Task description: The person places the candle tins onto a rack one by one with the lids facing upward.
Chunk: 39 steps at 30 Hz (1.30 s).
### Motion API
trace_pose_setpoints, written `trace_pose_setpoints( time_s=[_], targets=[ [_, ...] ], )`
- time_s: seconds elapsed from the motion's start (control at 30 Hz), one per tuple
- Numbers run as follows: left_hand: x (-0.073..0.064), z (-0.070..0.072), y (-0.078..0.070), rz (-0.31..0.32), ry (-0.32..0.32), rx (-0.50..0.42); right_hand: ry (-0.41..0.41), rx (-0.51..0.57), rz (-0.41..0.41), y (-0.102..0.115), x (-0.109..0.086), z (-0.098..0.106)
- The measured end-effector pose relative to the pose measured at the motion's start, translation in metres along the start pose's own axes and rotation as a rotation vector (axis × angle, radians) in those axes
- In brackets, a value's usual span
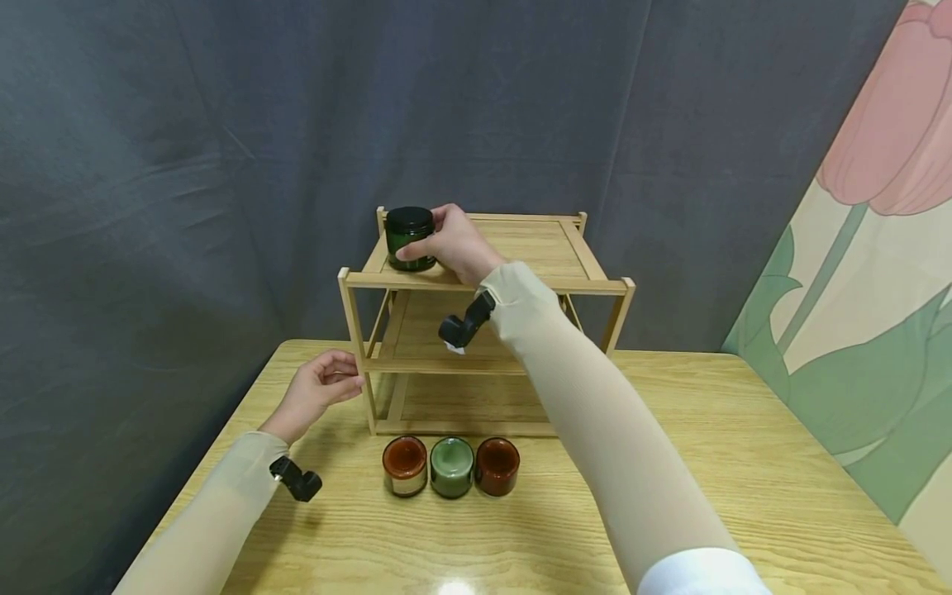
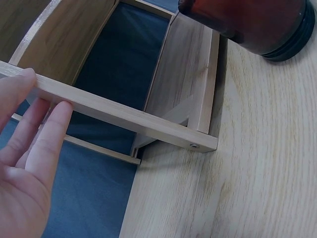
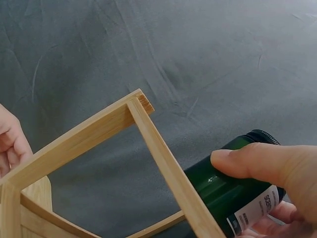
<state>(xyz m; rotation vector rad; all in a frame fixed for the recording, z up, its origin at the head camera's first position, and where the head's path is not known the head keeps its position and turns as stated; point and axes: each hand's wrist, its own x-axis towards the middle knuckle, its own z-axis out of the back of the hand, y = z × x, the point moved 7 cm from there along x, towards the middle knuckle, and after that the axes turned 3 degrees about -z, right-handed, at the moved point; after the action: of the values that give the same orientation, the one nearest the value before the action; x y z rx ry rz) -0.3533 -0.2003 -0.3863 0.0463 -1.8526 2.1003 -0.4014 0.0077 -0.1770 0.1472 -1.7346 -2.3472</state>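
My right hand [image 1: 464,248] grips a dark green glass jar [image 1: 407,235] with a black lid, at the left end of the wooden shelf's top board [image 1: 521,244]. In the right wrist view, the thumb lies along the jar [image 3: 218,191] and a white label faces the fingers. My left hand [image 1: 316,392] pinches the left front post of the wooden shelf [image 1: 355,322], with the thumb on one side and fingertips [image 2: 62,109] on the other. Whether the jar's base touches the board cannot be seen clearly.
Before the shelf, a red-brown jar [image 1: 405,467], a light green jar [image 1: 452,468] and another red-brown jar [image 1: 497,467] stand in a row on the wooden table [image 1: 744,463]. A grey curtain [image 1: 483,99] hangs behind; a flower-painted panel [image 1: 855,289] is at the right.
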Motion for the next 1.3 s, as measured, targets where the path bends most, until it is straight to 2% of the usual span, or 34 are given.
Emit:
trace_pose_setpoints(
  time_s=[0.37,0.57,0.8,1.03,1.23,1.3],
  targets=[
    [0.000,0.000,-0.001,0.000,0.000,0.017,0.028,-0.004,-0.013,0.001,-0.001,0.000],
    [0.000,0.001,-0.002,-0.007,0.002,0.020,0.068,-0.020,-0.009,0.003,-0.001,-0.001],
    [0.000,0.001,-0.002,-0.011,0.004,0.027,0.082,-0.033,-0.041,0.005,-0.007,0.004],
    [0.001,-0.001,-0.001,-0.014,0.009,0.012,0.055,-0.024,0.046,0.018,-0.018,0.020],
    [0.002,-0.003,-0.001,-0.021,0.010,0.012,0.058,0.087,0.123,0.026,-0.029,0.036],
    [0.002,-0.004,0.000,-0.021,0.011,0.010,0.063,0.165,0.157,0.028,-0.034,0.042]
  ],
)
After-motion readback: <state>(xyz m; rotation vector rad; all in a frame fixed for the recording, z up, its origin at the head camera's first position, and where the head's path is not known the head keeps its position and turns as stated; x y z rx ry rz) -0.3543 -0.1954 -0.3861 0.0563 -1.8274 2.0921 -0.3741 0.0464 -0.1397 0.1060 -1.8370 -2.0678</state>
